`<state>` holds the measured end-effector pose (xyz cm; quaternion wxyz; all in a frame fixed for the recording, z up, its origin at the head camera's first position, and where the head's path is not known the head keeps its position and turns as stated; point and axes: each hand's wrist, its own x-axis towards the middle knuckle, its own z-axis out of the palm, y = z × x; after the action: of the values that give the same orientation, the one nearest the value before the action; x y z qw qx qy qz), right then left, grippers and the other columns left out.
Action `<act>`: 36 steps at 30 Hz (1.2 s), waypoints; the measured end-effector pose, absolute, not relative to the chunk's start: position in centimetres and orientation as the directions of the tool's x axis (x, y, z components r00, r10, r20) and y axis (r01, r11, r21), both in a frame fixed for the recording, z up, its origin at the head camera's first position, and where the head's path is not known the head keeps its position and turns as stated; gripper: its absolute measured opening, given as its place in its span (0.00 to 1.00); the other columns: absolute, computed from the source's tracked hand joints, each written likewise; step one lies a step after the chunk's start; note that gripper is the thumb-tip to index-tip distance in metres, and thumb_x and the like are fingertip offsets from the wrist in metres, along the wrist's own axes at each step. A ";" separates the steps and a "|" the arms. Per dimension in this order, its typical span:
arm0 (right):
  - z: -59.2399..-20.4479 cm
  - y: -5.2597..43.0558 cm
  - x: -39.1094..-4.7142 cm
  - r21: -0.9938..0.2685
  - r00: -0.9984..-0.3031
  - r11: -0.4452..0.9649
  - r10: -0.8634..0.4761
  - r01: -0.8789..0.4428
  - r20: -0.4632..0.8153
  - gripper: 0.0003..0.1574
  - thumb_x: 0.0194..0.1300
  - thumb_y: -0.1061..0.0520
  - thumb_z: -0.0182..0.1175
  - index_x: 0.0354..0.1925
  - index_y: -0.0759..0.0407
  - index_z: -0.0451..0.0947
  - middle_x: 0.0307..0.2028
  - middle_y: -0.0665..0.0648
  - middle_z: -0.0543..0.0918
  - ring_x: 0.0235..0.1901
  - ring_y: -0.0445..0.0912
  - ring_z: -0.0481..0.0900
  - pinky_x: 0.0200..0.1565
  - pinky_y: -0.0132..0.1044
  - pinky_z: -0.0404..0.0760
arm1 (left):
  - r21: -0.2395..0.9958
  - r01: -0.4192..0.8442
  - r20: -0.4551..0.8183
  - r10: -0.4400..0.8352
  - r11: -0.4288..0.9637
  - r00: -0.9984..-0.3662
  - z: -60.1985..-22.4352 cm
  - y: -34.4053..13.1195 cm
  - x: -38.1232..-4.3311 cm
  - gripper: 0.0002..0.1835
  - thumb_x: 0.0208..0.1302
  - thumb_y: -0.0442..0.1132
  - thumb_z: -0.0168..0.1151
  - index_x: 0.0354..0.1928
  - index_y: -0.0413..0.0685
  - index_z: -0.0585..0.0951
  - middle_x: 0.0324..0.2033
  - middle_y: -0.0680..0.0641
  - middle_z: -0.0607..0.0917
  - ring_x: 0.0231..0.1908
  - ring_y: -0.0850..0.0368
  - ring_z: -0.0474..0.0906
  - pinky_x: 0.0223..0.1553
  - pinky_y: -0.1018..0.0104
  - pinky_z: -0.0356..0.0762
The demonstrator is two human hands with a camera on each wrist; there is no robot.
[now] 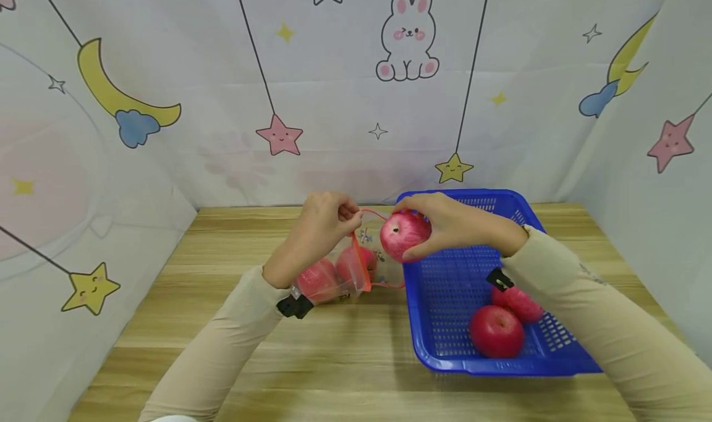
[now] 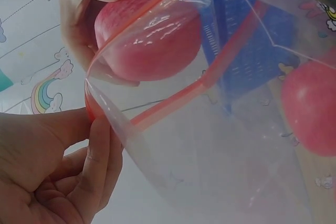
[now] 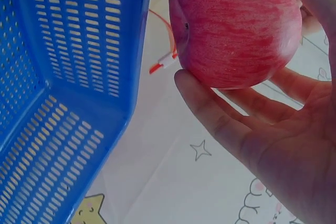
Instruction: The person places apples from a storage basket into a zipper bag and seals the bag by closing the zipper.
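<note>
Head view puts the apple (image 1: pixel 405 235) in your right hand (image 1: pixel 445 221), fingers wrapped round it, with your left hand (image 1: pixel 332 218) at its 9 o'clock, fingers pinching the red rim of the clear bag (image 1: pixel 364 270). The bag lies at the apple's 8 o'clock with two bagged apples (image 1: pixel 316 280) inside; the blue basket (image 1: pixel 456 365) sits at 4 o'clock on the counter (image 1: pixel 311 360). Your likeliest trouble is the bag's mouth: pinched at one spot, the soft film could fold inward and make the apple snag on the rim. Should that pinch slip, the mouth could sag; a loose hold on the smooth skin could let the apple drop. Left wrist view shows you the rim's two strips standing apart, which the right wrist view barely catches; only head view shows two loose apples (image 1: pixel 497 331) at the basket's 5 o'clock, one partly behind your right sleeve (image 1: pixel 606 323)
</note>
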<state>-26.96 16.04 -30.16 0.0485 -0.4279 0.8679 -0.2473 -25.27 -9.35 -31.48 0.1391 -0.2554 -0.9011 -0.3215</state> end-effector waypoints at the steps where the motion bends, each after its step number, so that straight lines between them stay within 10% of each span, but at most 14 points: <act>1: -30.2 15.9 -26.9 -0.475 -0.633 0.515 -0.765 -0.713 0.120 0.42 0.51 0.46 0.77 0.60 0.62 0.73 0.49 0.54 0.81 0.47 0.48 0.79 0.42 0.39 0.84 | 0.508 0.549 0.415 0.370 0.663 -0.831 -31.5 -9.4 -25.3 0.05 0.64 0.30 0.65 0.30 0.37 0.86 0.25 0.46 0.87 0.26 0.59 0.83 0.29 0.69 0.82; 36: -32.1 10.3 -24.5 -0.525 -0.830 0.678 -0.548 -0.515 0.107 0.42 0.50 0.44 0.77 0.56 0.62 0.74 0.41 0.55 0.84 0.37 0.46 0.82 0.35 0.36 0.84 | 0.507 0.558 0.423 0.374 0.658 -0.825 -31.5 -9.6 -25.3 0.05 0.63 0.30 0.64 0.30 0.36 0.86 0.25 0.46 0.87 0.25 0.59 0.84 0.31 0.68 0.83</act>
<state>-24.49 10.26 -32.10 0.0297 -0.2905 0.9154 -0.2772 -25.31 -9.65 -31.47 0.1423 -0.2590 -0.8992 -0.3227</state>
